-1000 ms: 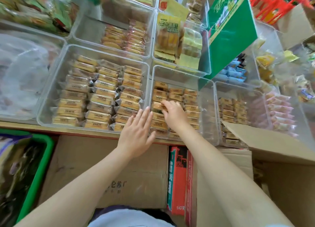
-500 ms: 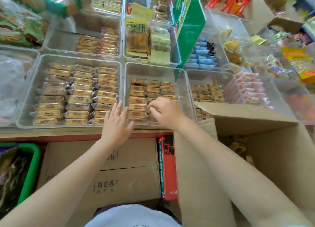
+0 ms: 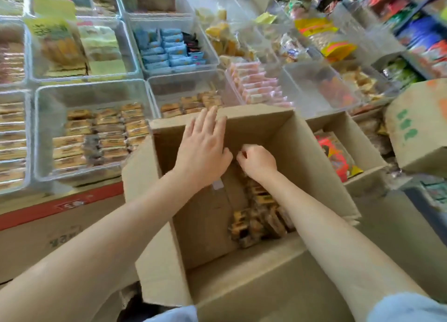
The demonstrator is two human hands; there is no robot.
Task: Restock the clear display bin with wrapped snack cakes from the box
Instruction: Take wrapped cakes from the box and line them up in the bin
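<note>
An open cardboard box (image 3: 307, 147) stands right in front of me, with several wrapped snack cakes (image 3: 261, 215) lying along its right inner side. My left hand (image 3: 205, 150) hovers flat with spread fingers over the box's far left part. My right hand (image 3: 257, 162) is down inside the box with its fingers curled, just above the cakes; whether it holds one is hidden. The clear display bin (image 3: 92, 85) sits to the left behind the box, holding rows of the same wrapped cakes (image 3: 108, 130).
More clear bins surround it: one with similar cakes (image 3: 191, 104), one with pink packets (image 3: 258, 84), one with blue packets (image 3: 169, 50). A second open box with red packets (image 3: 336, 152) stands at the right. A closed carton (image 3: 60, 227) is at the lower left.
Both hands have left the display bin and come over the open box. My view has swung to the right and down onto the box.
</note>
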